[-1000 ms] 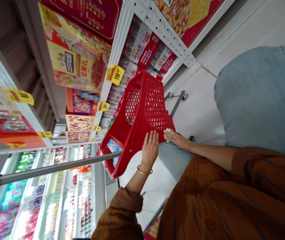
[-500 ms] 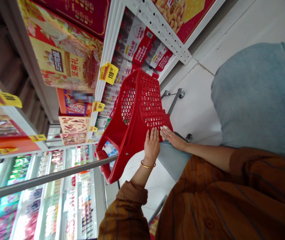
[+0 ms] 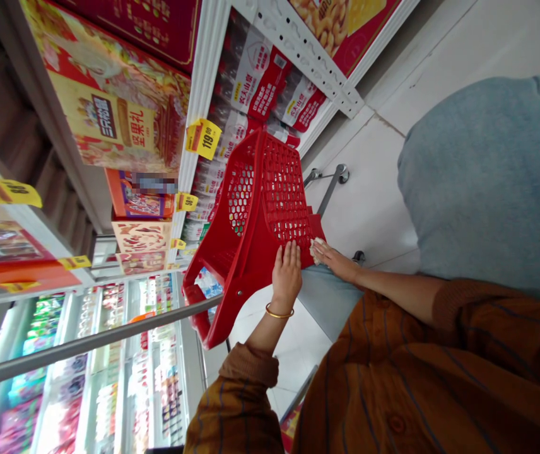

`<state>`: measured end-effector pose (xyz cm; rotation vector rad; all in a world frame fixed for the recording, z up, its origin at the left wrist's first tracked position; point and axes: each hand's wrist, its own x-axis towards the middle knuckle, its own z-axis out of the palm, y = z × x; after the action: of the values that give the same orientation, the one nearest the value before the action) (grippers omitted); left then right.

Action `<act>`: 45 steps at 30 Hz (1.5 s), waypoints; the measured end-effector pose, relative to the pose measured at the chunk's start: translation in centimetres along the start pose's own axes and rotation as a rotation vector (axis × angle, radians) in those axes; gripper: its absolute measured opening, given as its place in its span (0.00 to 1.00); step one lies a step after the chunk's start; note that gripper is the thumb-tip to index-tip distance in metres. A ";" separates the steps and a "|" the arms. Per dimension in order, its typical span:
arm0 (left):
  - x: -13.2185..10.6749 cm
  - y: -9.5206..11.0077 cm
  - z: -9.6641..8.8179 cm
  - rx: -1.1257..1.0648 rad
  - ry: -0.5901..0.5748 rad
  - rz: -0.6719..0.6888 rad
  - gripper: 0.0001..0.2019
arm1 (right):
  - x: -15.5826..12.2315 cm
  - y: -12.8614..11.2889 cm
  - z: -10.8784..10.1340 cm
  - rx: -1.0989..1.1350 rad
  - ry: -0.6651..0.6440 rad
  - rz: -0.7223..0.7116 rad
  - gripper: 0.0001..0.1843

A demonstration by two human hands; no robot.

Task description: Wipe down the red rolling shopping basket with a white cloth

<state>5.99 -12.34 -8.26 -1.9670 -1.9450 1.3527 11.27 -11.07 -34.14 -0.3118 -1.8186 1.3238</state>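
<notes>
A red plastic shopping basket (image 3: pixel 251 252) on wheels, with perforated sides and a grey metal pull bar (image 3: pixel 94 343), lies before me, tilted in this turned view. My left hand (image 3: pixel 287 274), wearing a gold bangle (image 3: pixel 279 313), lies on the basket's side with its fingers stretched out. Beside it, my right hand (image 3: pixel 339 260) presses a crumpled white cloth (image 3: pixel 317 247) against the red edge near the basket's lower end. The palm side of both hands is hidden.
Shelves (image 3: pixel 204 75) hold gift boxes (image 3: pixel 123 94) and packs of bottled water (image 3: pixel 255 75) close beyond the basket, with yellow price tags (image 3: pixel 204 139). Lit shelves (image 3: pixel 109 372) stand farther off. My jeans-covered knee (image 3: pixel 482 189) is over the pale tiled floor (image 3: pixel 369 183).
My right hand has slid slightly to the right in the picture with the cloth, along the basket edge. My left hand stays almost in place on the basket.
</notes>
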 end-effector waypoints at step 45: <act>5.5 1.5 -0.8 -0.106 0.104 -0.226 0.26 | 5.9 1.8 0.8 0.118 0.273 0.415 0.36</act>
<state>6.62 -7.63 -11.51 -1.7536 -2.1514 1.0920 6.63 -7.20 -32.92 -0.7978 -1.4873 1.5743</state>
